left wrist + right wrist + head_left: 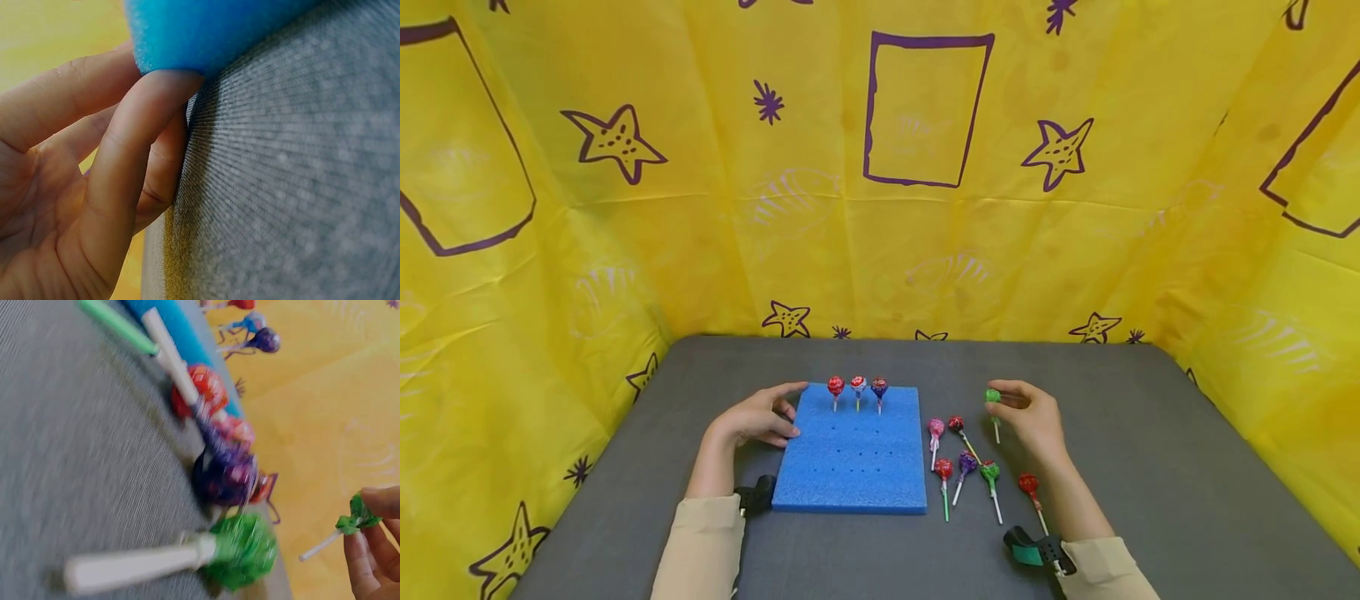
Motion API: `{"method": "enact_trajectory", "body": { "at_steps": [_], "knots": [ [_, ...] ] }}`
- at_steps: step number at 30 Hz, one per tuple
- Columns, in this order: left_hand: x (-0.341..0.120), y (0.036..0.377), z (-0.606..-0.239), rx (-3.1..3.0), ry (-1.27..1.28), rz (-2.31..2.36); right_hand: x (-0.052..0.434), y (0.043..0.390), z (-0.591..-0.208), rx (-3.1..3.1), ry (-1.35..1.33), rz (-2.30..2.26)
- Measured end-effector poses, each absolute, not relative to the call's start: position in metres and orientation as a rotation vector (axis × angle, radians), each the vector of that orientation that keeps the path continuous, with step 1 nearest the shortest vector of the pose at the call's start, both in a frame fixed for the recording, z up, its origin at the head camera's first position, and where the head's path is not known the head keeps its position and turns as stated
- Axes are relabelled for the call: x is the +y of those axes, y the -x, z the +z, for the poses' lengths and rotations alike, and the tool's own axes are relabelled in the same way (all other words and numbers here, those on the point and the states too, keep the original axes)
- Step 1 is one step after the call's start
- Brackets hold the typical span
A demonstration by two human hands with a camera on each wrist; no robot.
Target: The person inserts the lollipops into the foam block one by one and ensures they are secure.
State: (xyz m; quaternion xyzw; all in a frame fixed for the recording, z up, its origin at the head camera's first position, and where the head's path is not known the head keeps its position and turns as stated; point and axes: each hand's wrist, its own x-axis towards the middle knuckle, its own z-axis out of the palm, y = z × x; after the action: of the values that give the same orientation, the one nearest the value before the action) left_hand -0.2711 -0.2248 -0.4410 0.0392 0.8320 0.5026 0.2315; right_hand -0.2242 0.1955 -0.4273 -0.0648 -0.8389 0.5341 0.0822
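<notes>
My left hand [762, 416] holds the left edge of a blue foam board [857, 487] near its far corner. In the left wrist view the thumb [134, 131] presses against the foam [187, 37]. Three lollipops stand upright along the board's far side: one red [836, 385], one white and red [858, 383], one dark purple [879, 387]. Rows of small holes mark the board in front of them. To the right of the board, my right hand [1032, 420] pinches a green lollipop [993, 397] by its wrapped head, stick pointing down.
Several lollipops lie on the grey table [1150, 467] between board and right hand: pink [936, 428], dark red [956, 423], red [943, 469], purple [967, 462] and green [990, 472]. Another red one [1028, 483] lies beside the right forearm. A yellow patterned curtain [865, 233] surrounds the table.
</notes>
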Motion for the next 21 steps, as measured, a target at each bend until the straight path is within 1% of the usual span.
{"method": "enact_trajectory", "body": {
  "at_steps": [11,21],
  "knots": [
    [-0.225,0.27,-0.44,2.281,-0.102,1.384,0.163,0.227,-0.417,-2.372,0.117,1.782],
    [-0.225,0.27,-0.439,2.273,-0.113,1.389,0.133,0.233,-0.415,-2.301,0.044,1.897]
  ]
}}
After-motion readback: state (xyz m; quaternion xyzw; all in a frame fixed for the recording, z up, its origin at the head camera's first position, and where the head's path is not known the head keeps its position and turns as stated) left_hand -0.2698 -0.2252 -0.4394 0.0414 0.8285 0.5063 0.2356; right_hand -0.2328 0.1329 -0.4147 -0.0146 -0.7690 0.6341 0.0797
